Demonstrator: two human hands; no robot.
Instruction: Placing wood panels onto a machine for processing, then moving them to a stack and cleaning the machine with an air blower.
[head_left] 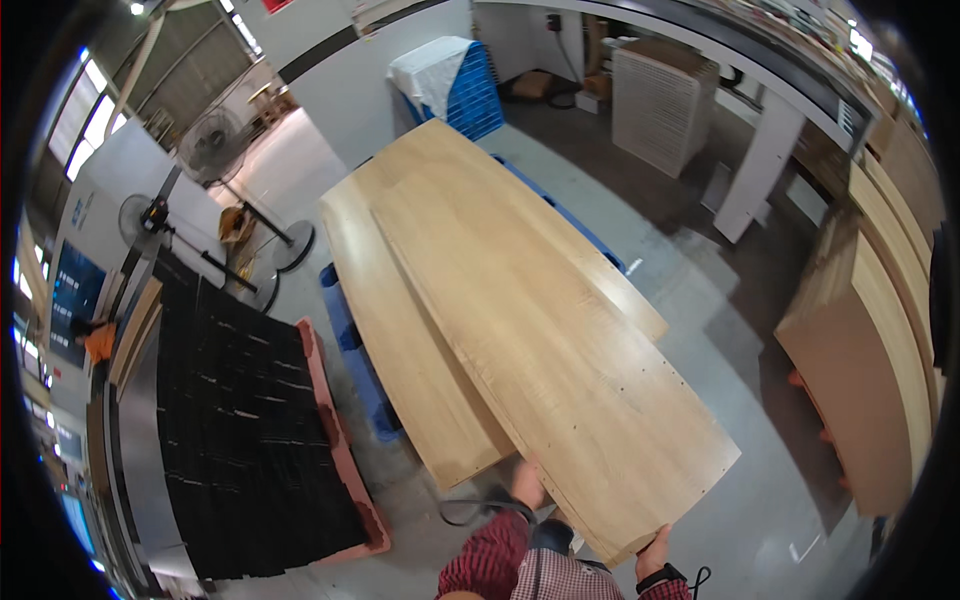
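Observation:
A long light wood-grain panel with small drilled holes near its close end runs from my body up the middle. It lies askew over another wood panel, overhanging it toward me. My left hand grips the upper panel's left edge near the close end, its fingers partly hidden by the board. At the near right corner my right hand is closed on the end edge, fingers partly out of sight underneath. Below the panels a blue plastic pallet shows along the sides.
On the left, a stack with a black covering rests on a red pallet. Brown panels are stacked at the right. Pedestal fans stand at the far left. A blue crate with white cloth and a machine frame are beyond.

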